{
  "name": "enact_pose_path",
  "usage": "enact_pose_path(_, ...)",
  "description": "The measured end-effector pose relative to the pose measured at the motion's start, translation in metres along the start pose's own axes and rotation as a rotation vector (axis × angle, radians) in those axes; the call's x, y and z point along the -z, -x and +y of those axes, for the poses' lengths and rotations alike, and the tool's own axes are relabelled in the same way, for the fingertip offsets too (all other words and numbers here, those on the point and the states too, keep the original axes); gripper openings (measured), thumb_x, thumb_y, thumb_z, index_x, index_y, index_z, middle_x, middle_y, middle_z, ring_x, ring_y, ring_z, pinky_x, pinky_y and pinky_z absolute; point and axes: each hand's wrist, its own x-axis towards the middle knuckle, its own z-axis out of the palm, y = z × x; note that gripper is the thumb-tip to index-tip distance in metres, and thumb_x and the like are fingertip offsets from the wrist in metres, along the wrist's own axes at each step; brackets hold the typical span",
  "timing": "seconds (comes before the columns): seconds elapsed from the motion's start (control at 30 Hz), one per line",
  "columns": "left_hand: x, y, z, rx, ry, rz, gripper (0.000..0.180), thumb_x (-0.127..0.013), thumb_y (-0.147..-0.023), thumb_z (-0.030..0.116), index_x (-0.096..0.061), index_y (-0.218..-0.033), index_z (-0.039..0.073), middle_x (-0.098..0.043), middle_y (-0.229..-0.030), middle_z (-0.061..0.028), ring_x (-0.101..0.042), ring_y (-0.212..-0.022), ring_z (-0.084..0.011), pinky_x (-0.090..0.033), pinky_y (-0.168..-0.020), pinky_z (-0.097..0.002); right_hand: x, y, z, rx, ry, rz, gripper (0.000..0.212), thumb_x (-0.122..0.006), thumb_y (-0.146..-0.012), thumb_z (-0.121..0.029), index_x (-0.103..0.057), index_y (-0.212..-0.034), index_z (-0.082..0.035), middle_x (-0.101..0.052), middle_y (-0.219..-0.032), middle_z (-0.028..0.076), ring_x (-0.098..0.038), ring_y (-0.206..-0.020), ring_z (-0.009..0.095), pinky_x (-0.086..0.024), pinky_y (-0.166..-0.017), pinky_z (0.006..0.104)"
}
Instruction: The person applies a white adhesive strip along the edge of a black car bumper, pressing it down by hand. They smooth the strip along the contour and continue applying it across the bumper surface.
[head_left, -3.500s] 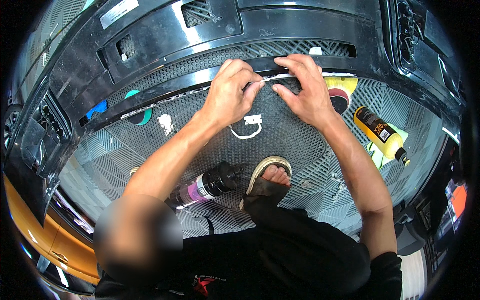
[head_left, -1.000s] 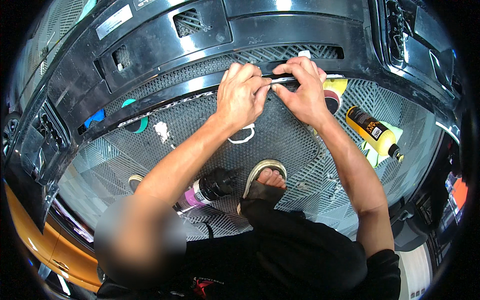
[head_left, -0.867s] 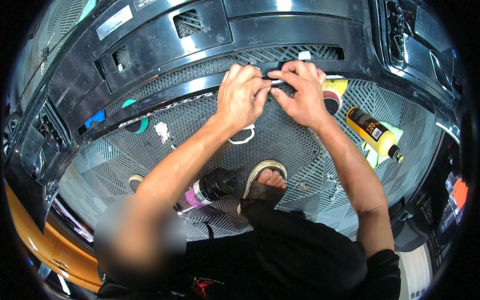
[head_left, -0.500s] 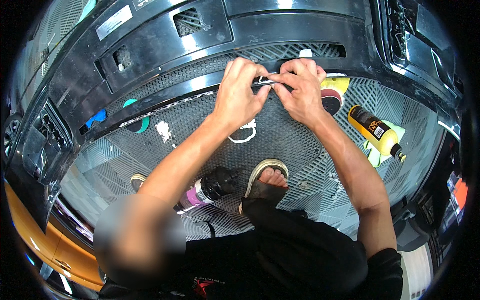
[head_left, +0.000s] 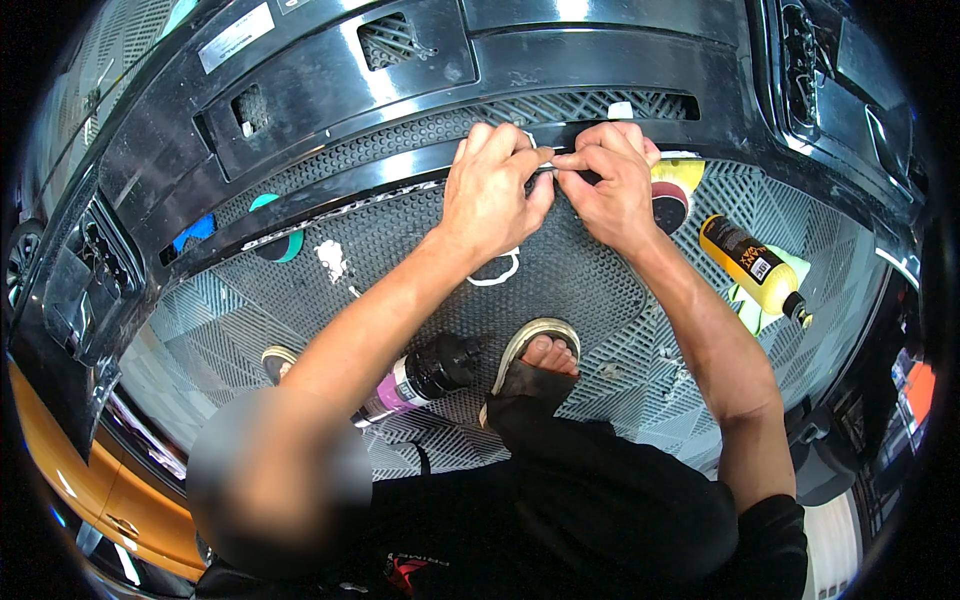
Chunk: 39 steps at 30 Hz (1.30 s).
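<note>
A glossy black car bumper (head_left: 610, 55) arches across the upper part of the head view. At its near lower edge, my left hand (head_left: 490, 200) and my right hand (head_left: 612, 190) meet with fingertips nearly touching. Both are closed in a pinch, thumbs below and index fingers above. Between the fingertips shows a bit of a thin pale strip (head_left: 547, 167); the rest is covered by my fingers. To the left of my left hand, a ragged white line (head_left: 345, 208) runs along that same edge.
Beneath the bumper lie a green-rimmed pad (head_left: 291, 246), a blue item (head_left: 195, 233) and a maroon-and-yellow pad (head_left: 672, 200). A yellow bottle (head_left: 752, 262) lies on a green cloth at right. A purple-labelled bottle (head_left: 400, 385) lies by my foot. White scraps dot the grey grid floor.
The whole view has shifted slightly. My left fingers have straightened toward my right fingertips, and the small white curl seen by my left index finger is now mostly hidden.
</note>
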Motion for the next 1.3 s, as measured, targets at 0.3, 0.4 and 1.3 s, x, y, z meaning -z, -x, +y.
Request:
enact_pose_path(0.3, -0.005, 0.002, -0.01, -0.13, -0.001, 0.076, 0.02, -0.084, -0.08, 0.009, -0.082, -0.1, 0.008, -0.065, -0.098, -0.0051, -0.059, -0.097, -0.0296, -0.054, -0.086, -0.0413, 0.003, 0.001, -0.002, -0.067, -0.024, -0.028, 0.022, -0.083, -0.081, -0.013, -0.078, -0.102, -0.017, -0.065, -0.115, 0.003, -0.059, -0.112, 0.025, -0.033, -0.105, 0.0453)
enact_pose_path(0.4, -0.007, 0.004, -0.009, -0.119, 0.005, 0.095, 0.019, -0.084, -0.079, 0.007, -0.082, -0.098, 0.008, -0.065, -0.095, -0.0049, -0.058, -0.095, -0.0295, -0.053, -0.084, -0.0415, 0.007, -0.001, -0.006, -0.059, 0.043, -0.089, 0.036, -0.083, -0.083, -0.014, -0.077, -0.118, -0.019, -0.062, -0.121, 0.005, -0.057, -0.116, 0.026, -0.032, -0.108, 0.0471)
enact_pose_path(1.3, 0.002, 0.0, -0.007, -0.024, 0.053, 0.0, 0.019, -0.085, -0.08, 0.006, -0.083, -0.099, 0.008, -0.065, -0.095, -0.0058, -0.059, -0.097, -0.0306, -0.053, -0.088, -0.0416, -0.002, 0.001, 0.001, -0.027, -0.028, 0.009, 0.011, -0.084, -0.076, -0.013, -0.083, -0.086, -0.017, -0.067, -0.099, -0.003, -0.059, -0.104, 0.021, -0.032, -0.097, 0.0432)
